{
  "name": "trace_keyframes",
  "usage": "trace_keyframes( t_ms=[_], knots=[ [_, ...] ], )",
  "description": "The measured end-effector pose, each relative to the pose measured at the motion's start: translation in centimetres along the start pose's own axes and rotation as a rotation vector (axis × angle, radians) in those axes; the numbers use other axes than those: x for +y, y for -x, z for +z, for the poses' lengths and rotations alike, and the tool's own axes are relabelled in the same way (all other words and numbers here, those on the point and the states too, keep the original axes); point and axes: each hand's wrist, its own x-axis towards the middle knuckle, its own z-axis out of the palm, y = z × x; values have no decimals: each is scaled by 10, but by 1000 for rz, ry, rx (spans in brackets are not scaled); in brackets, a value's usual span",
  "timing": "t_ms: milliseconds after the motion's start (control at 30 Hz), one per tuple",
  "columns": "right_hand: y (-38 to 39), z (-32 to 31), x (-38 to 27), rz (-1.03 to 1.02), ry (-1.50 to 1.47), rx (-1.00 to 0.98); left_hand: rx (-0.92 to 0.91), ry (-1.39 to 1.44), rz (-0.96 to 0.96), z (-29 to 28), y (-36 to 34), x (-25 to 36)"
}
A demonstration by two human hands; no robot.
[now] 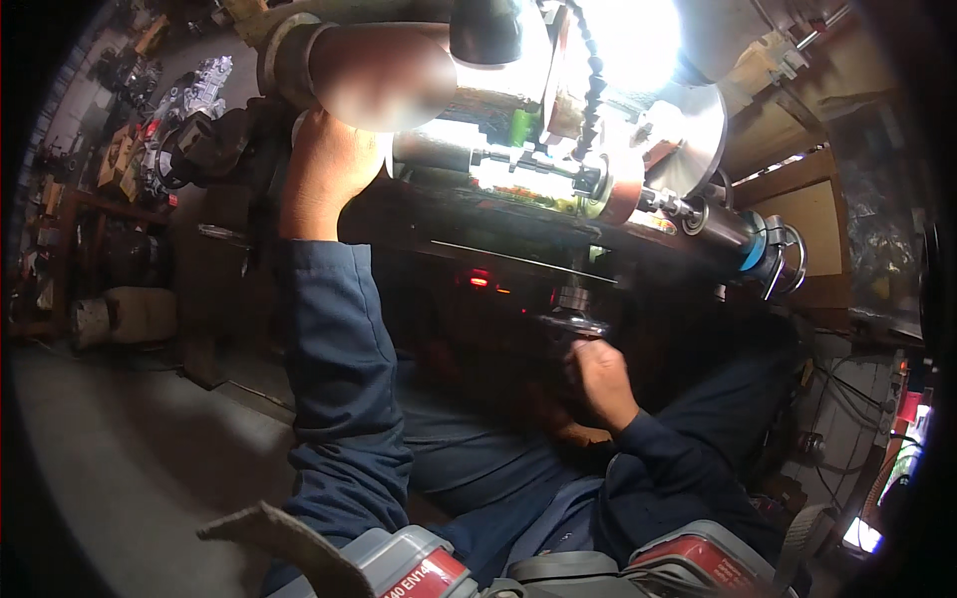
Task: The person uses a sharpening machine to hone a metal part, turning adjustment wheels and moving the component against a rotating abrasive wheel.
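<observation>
At the lower middle of a bench machine, my right hand (pixel 603 379) is closed at the near side of a shiny round handwheel (pixel 576 325). My left hand (pixel 344 159) reaches up to the machine's left end, beside a grey cylindrical housing (pixel 434 149). A blur covers its fingers, so I cannot make out their grip. To the right of that housing runs a thin metal shaft (pixel 528 159), lying across the machine. It meets a brownish round wheel (pixel 624 184), and behind this stands a large pale disc (pixel 703 140).
A bright lamp glares above the machine, next to a black jointed hose (pixel 590 70) and a dark lamp-like head (pixel 488 32). At the right projects a dark cylinder with a blue band (pixel 755 244). Metal parts (pixel 204 90) crowd the far left. A respirator (pixel 419 563) hangs at the lower edge.
</observation>
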Motion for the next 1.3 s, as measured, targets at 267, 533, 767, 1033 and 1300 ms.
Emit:
trace_keyframes(
  t_ms=[267,533,767,1033,1300],
  knots=[
    [-27,-12,58,150,119,71,-47,64,-44,11,-7,-10],
    [1,-8,-3,135,-174,-244,308,-17,17,-4,4,15],
    [-45,45,47,-157,295,-280,57,211,355,34,10,127],
    [-68,14,131,5,614,-236,249,80,620,52,5,110],
    [-2,-34,14,141,-64,-210,-1,256,386,25,2,108]
  ],
)
